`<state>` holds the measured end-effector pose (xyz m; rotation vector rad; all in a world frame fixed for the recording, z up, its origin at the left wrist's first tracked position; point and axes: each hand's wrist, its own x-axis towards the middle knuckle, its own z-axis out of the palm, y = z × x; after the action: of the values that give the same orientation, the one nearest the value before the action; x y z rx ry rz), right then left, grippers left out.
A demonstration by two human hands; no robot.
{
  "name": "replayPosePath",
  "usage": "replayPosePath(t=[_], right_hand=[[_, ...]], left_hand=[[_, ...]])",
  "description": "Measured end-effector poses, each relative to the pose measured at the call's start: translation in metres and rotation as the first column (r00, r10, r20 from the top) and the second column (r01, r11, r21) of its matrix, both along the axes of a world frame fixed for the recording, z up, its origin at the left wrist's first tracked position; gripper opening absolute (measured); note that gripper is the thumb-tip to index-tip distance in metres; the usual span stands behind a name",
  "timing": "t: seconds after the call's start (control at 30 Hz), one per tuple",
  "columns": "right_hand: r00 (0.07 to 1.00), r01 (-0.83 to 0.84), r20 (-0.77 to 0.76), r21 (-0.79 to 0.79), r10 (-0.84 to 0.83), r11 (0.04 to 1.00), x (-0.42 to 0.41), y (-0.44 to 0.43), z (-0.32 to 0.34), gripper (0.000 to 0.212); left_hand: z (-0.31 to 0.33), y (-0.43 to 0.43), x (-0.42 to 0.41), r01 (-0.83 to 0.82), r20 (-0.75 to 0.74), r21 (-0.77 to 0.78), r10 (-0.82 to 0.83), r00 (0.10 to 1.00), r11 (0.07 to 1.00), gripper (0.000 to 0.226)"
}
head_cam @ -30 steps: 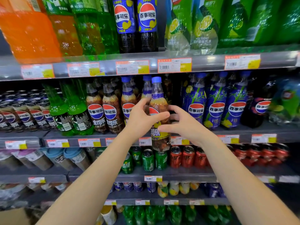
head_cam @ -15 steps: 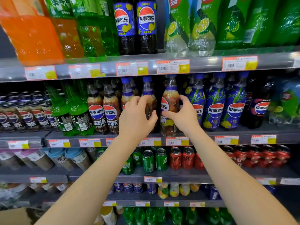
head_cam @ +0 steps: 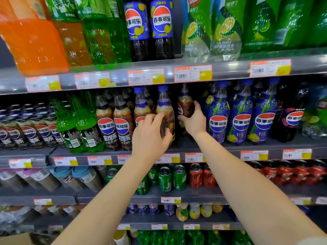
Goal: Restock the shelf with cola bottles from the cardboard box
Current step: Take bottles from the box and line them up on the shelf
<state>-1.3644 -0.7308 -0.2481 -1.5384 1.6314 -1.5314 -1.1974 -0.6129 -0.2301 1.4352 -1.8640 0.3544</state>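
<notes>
Cola bottle (head_cam: 184, 103) sits upright, set back on the middle shelf (head_cam: 221, 147), between a blue-capped bottle (head_cam: 163, 106) and the bamboo-label bottles (head_cam: 218, 117). The right hand (head_cam: 193, 121) has its grip closed round the cola bottle's body, and the left hand (head_cam: 149, 138) clasps the blue-capped bottle with thumb and fingers.

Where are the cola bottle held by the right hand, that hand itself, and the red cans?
cola bottle (head_cam: 184, 101), head view, its brown upper body.
right hand (head_cam: 193, 122), head view, back of the hand.
red cans (head_cam: 195, 176), head view, side of the leftmost can.
</notes>
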Motion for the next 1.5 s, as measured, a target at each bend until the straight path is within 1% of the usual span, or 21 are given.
replayPosePath(t=[0.1,0.23,0.47,0.63,0.8,0.9,0.97,1.07,1.23,1.4,1.5], right_hand=[[0.998,0.033,-0.05,0.026,-0.032,0.999,0.002,-0.01,0.006,0.086],[0.999,0.045,-0.022,0.017,-0.044,0.999,0.006,-0.018,0.006,0.086],[0.999,0.02,-0.031,0.016,-0.019,1.0,0.007,-0.027,0.001,0.087],[0.999,-0.017,-0.031,0.062,0.019,0.998,0.006,-0.024,0.006,0.087],[0.996,0.062,-0.067,0.092,-0.056,0.994,0.008,-0.014,0.008,0.08],[0.988,0.15,-0.057,0.064,-0.147,0.987,0.01,-0.001,0.011,0.073],[0.981,0.178,-0.089,0.046,-0.173,0.983,0.011,0.01,0.014,0.069],[0.979,0.161,-0.14,0.062,-0.151,0.985,0.011,0.026,0.019,0.061],[0.934,0.148,-0.341,0.106,-0.104,0.983,0.009,0.063,0.017,0.053],[0.842,0.092,-0.54,0.149,0.003,0.984,0.016,0.11,0.008,0.047],[0.789,0.04,-0.609,0.191,0.086,0.981,0.02,0.138,0.002,0.049]], left_hand=[[0.0,-0.004,-0.002,-0.01,-0.027,0.033,0.011,1.0,0.999,0.053],[0.003,-0.006,-0.004,-0.037,-0.044,0.058,0.039,0.998,0.998,0.054],[0.003,-0.008,0.0,-0.061,-0.074,0.085,0.067,0.995,0.995,0.054],[0.002,-0.006,0.001,-0.054,-0.056,0.111,0.061,0.997,0.992,0.055],[0.004,-0.002,0.004,-0.031,-0.064,0.122,0.039,0.997,0.992,0.053],[0.004,0.0,0.005,0.021,-0.055,0.06,-0.018,0.998,0.998,0.045],[0.002,0.001,0.004,0.053,-0.033,0.018,-0.052,0.998,0.998,0.04],[0.0,0.0,0.003,0.089,-0.017,0.042,-0.088,0.996,0.995,0.039],[-0.007,0.007,0.009,0.146,0.031,0.114,-0.15,0.988,0.983,0.039],[-0.011,0.032,0.023,0.065,0.098,0.189,-0.084,0.992,0.98,0.039],[-0.012,0.054,0.031,-0.011,0.162,0.241,-0.029,0.986,0.97,0.038]])
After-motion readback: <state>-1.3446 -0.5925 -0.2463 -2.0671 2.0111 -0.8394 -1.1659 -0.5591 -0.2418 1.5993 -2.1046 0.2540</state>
